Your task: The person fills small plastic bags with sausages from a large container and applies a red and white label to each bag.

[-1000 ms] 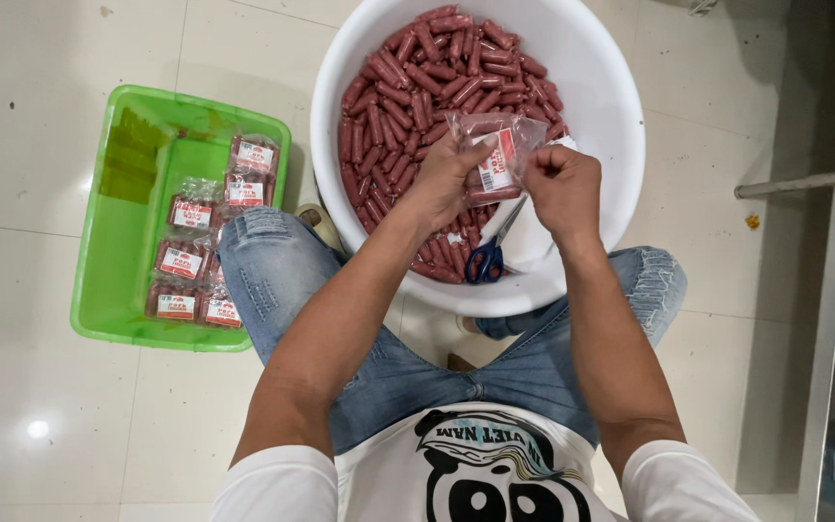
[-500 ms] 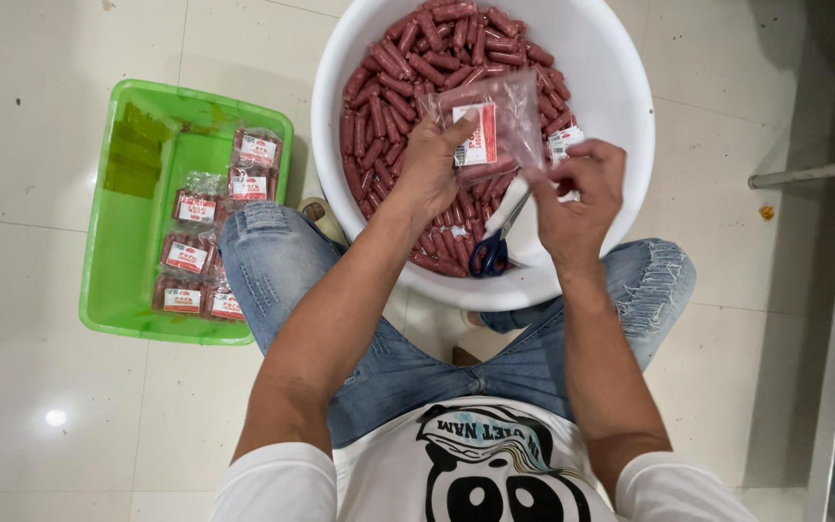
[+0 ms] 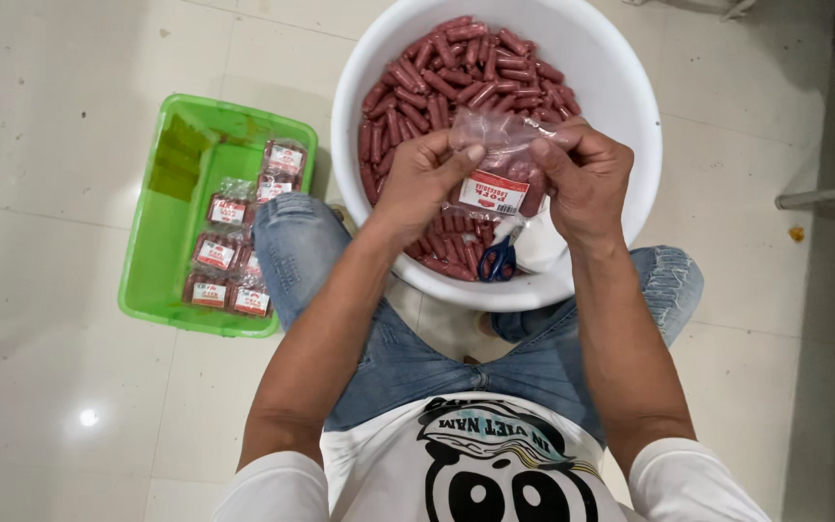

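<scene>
2 hands on it? — Yes: left hand (image 3: 427,179) and right hand (image 3: 582,174) both pinch the clear sausage bag (image 3: 500,174) between them, over the white tub (image 3: 620,87).
— Orientation? — Mouth up, label towards the person.

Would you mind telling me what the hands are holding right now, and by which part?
Both hands, left and right, hold one clear bag of red sausages above the white tub, pinching its top edge at either end.
</scene>
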